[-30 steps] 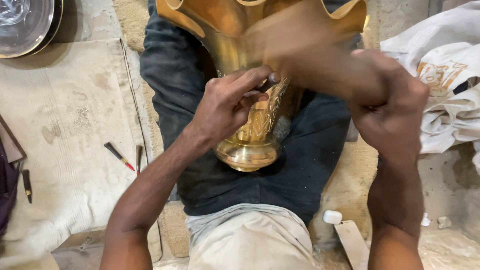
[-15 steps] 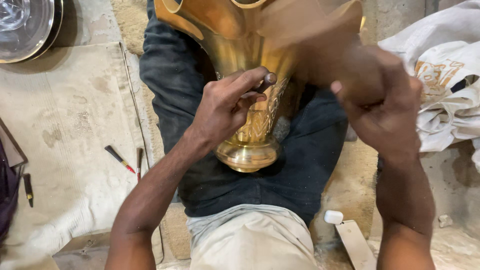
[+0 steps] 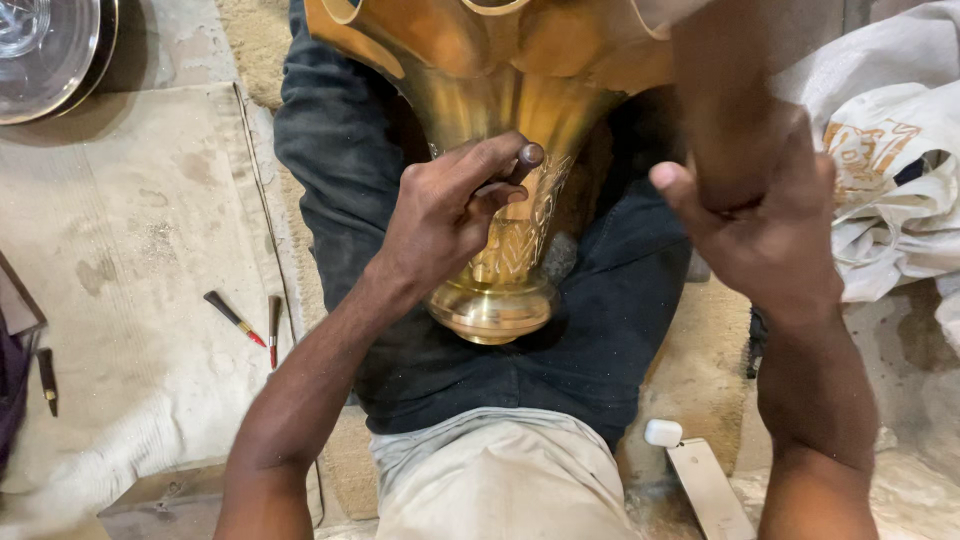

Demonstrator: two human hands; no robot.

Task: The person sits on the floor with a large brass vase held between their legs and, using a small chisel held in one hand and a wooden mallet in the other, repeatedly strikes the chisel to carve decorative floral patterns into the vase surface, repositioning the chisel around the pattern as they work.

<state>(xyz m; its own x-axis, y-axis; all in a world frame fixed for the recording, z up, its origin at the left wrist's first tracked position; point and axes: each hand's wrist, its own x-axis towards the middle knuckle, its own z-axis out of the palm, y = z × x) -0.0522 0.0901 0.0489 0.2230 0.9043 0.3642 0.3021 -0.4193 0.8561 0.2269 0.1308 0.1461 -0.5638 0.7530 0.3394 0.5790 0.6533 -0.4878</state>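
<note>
A large flared brass vase [image 3: 505, 150] with an engraved neck lies across the lap of a seated person in dark trousers, its round foot pointing near and its scalloped mouth running out of view at the far edge. The left hand [image 3: 450, 215] presses on the narrow neck, fingers [image 3: 490, 160] curled around something small and dark held against the metal; what it is cannot be told. The right hand [image 3: 765, 225], blurred, has its fingers clenched on a thick handle whose upper end is cut off. The polished metal looks stiff, fairly heavy and slick, so the narrow neck and the ringed foot seem the surest holds. On the pale cloth [image 3: 130, 250] at left lie two small red-tipped tools [image 3: 250, 322]; a metal dish [image 3: 45, 50] sits far left, crumpled white sacks [image 3: 890, 190] at right.
</note>
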